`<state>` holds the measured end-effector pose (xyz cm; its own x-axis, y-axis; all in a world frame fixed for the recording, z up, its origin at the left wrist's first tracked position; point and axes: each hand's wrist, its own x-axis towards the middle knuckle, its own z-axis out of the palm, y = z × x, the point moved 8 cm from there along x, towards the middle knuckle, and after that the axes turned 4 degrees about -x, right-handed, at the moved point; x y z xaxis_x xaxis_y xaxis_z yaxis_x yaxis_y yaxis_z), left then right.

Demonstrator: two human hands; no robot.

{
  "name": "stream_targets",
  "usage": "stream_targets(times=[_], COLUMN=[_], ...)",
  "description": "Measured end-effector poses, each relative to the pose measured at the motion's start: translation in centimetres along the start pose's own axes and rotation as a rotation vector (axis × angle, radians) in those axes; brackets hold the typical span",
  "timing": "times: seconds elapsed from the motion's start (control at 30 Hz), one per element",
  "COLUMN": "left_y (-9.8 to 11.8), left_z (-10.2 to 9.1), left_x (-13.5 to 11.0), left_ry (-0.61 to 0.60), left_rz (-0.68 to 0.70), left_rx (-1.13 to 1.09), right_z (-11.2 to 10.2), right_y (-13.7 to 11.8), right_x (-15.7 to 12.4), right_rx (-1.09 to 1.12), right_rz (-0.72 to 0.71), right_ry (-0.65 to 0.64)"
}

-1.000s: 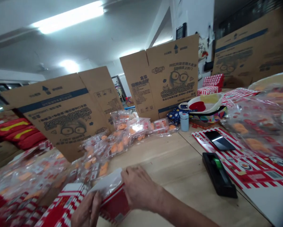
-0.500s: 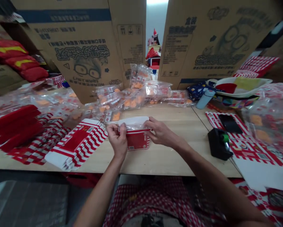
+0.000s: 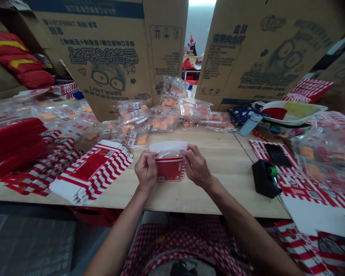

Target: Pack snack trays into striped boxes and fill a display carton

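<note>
A small red cardboard box with striped sides stands on the wooden table in front of me, its white flap raised at the far side. Clear plastic shows at the box's mouth; how much is inside is hidden. My left hand is closed on the upper left edge, thumb toward the mouth. At the upper right corner, my right hand pinches the box between thumb and fingers. A stack of flat striped boxes lies left of my left hand.
Clear bags with orange pieces are heaped along the back, before big cardboard cartons. To the right are a black tape dispenser, a dark phone, a light blue bottle and a white basin. More red boxes lie far left.
My left thumb has come off the white flap and the left fingers have curled in at the edge. My right hand has turned and shifted slightly at the right corner. The view has shifted a little.
</note>
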<state>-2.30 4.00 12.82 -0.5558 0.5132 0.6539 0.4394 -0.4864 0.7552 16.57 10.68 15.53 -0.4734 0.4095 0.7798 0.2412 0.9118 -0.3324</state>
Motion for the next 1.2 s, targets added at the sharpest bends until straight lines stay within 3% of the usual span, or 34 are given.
stream_targets(times=[0.17, 0.37, 0.5, 0.63, 0.73, 0.87, 0.97, 1.13, 1.2], left_y=[-0.3, -1.9, -2.0, -1.2, -1.3, -1.4, -1.5, -1.4, -1.3], left_z=[0.5, 1.9, 1.7, 1.1, 1.3, 1.6, 1.6, 1.5, 1.3], left_x=[1.0, 1.6, 1.3, 1.6, 1.8, 1.4, 0.9, 0.6, 0.6], left_ry=[-0.189, -0.338, -0.428, -0.432, -0.427, -0.414, -0.386, -0.341, -0.287], left_rz=[-0.123, -0.376, -0.382, -0.25, -0.225, -0.21, -0.237, -0.27, -0.243], left_rx=[-0.153, -0.369, -0.365, -0.339, -0.376, -0.453, -0.339, -0.221, -0.174], right_z=[-0.5, 0.3, 0.6, 0.2, -0.2, -0.5, -0.6, -0.1, 0.3], right_y=[0.8, 0.4, 0.8, 1.2, 1.9, 0.8, 0.2, 1.3, 1.3], right_x=[0.9, 0.8, 1.2, 1.4, 1.1, 0.6, 0.0, 0.4, 0.7], right_rx=[0.062, -0.096, -0.055, 0.12, 0.198, 0.107, 0.048, 0.114, 0.092], right_rz=[0.072, -0.056, 0.032, 0.115, 0.148, -0.107, -0.233, -0.001, 0.025], right_ry=[-0.052, -0.243, -0.267, -0.111, -0.032, -0.106, -0.202, -0.303, -0.356])
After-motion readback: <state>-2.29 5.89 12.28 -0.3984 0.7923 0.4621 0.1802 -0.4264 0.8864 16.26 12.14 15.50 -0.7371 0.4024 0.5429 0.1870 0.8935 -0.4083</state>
